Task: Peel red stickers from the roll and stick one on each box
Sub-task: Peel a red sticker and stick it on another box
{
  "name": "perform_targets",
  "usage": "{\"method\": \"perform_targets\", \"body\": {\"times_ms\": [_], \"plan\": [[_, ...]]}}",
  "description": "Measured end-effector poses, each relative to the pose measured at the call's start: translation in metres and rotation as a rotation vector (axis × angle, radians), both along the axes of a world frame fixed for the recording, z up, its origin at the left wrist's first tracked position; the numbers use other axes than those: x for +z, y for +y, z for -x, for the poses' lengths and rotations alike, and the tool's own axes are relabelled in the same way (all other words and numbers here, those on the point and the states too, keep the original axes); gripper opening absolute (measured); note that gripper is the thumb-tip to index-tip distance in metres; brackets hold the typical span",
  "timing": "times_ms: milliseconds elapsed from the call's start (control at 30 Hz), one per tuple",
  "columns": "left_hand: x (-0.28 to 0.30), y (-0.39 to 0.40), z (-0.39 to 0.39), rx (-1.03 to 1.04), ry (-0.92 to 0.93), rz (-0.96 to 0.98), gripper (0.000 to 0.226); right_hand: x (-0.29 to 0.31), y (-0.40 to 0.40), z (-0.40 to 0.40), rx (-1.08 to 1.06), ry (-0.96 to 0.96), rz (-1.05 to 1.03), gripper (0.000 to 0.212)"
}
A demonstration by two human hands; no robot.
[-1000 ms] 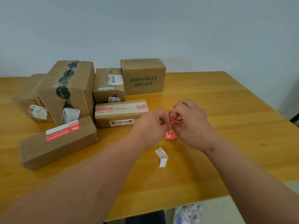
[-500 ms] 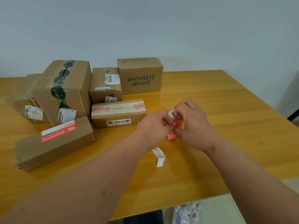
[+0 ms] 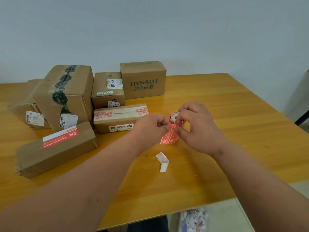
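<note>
Sticker roll (image 3: 175, 118) core facing camera-left, red strip (image 3: 169, 137) hanging down, right hand (image 3: 197, 129) gripping roll, left hand (image 3: 151, 127) pinching strip

My red, white-lettered sticker roll (image 3: 175, 121) over the honey-yellow surface (image 3: 234, 114); brown boxes, one with teal HYNAUT lettering (image 3: 143, 81), one black-taped (image 3: 66, 96)

Count: six cardboard boxes on the table (image 3: 217, 101), one of them, the long box (image 3: 55, 153) nearest, wearing a red sticker (image 3: 61, 139). One sticker roll (image 3: 175, 118). One scrap of white backing paper (image 3: 162, 161). Two hands.
</note>
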State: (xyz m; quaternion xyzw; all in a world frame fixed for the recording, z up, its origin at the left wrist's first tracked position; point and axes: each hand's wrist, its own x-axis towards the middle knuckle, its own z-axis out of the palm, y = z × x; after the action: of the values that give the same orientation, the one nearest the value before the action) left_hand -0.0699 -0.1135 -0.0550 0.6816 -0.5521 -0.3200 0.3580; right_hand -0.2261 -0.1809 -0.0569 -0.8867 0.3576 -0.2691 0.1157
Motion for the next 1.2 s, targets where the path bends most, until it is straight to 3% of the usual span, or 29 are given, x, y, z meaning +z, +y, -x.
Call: {"method": "perform_targets", "body": {"times_ms": [433,533,700,1200], "plan": [[0.010,0.004,-0.012,-0.025,-0.195,-0.008,0.006,0.020,0.002,-0.013,0.020,0.193,-0.039,0.004],[0.010,0.004,-0.012,-0.040,-0.201,-0.008,0.029,0.021,0.002,-0.013,0.022,0.229,-0.035,0.002],[0.012,0.005,-0.011,-0.055,-0.312,0.012,0.007,0.022,0.004,-0.014,0.025,0.248,-0.010,0.004],[0.007,0.000,-0.013,-0.088,-0.321,0.073,0.025,0.017,0.004,-0.016,0.036,0.255,0.055,0.010]]}}
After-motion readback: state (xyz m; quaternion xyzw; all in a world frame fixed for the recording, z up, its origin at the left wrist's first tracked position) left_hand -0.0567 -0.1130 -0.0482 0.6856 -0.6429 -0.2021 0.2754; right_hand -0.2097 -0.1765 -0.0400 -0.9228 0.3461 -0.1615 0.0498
